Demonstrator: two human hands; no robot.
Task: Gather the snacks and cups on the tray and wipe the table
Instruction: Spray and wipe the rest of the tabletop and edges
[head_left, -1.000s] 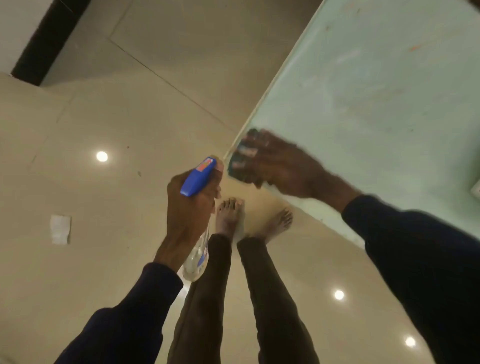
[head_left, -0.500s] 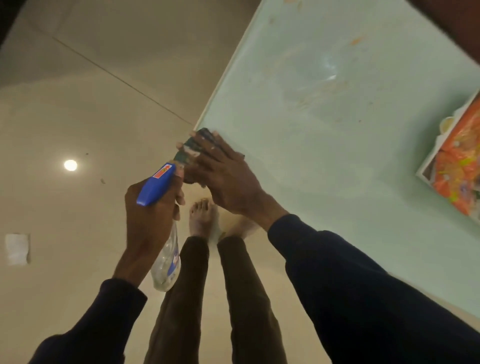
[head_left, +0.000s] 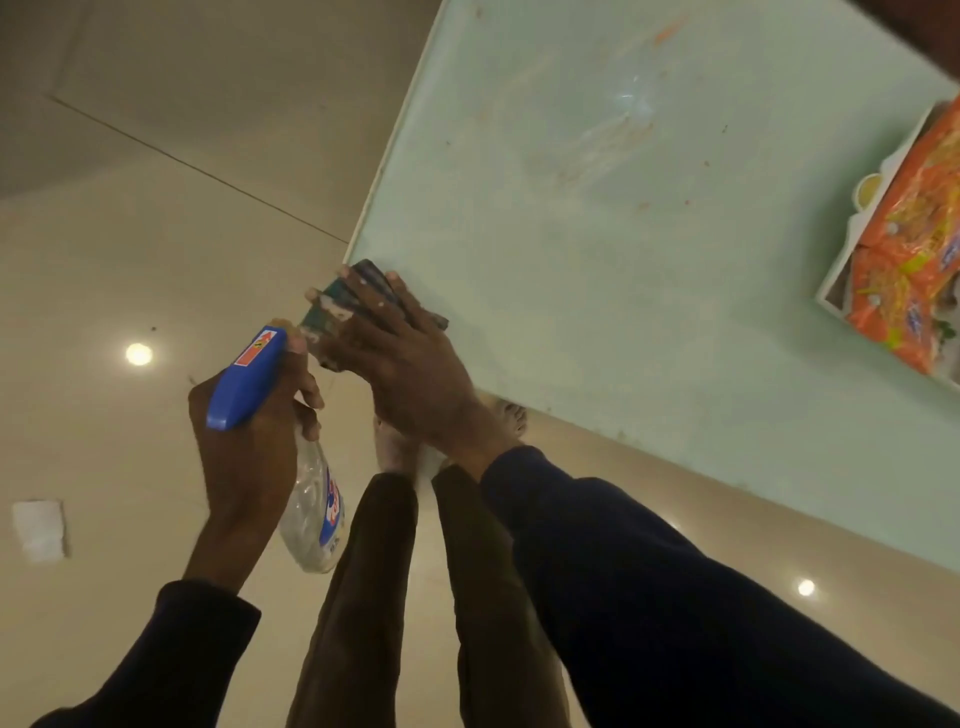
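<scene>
Dark cloth (head_left: 332, 306) sits under the right hand (head_left: 410, 364), as I read it from my station. The fingers are spread and fairly straight and press the cloth flat. The cloth lies on the near corner of the table (head_left: 571, 270) and part of it overhangs the edge. I cannot tell from this view whether it is a rag or a sponge.

Just beside it, off the table, the left hand (head_left: 249, 447) is wrapped round the neck of a spray bottle (head_left: 314, 514). The bottle's blue head (head_left: 247, 376) points up toward the cloth and its clear body hangs below the palm.

I note smears and small orange specks on the pale green tabletop, beyond the cloth.

At the right edge of the frame, well apart from both hands, a white tray (head_left: 837, 262) stands on the table. Orange snack packets (head_left: 904, 270) lie in it. A small pale round item (head_left: 868, 189) shows at the tray's far rim; I cannot identify it.

Below the hands I see the person's legs and bare feet on a glossy tiled floor (head_left: 130, 260). A white scrap of paper (head_left: 39, 530) lies on the floor at the left.
</scene>
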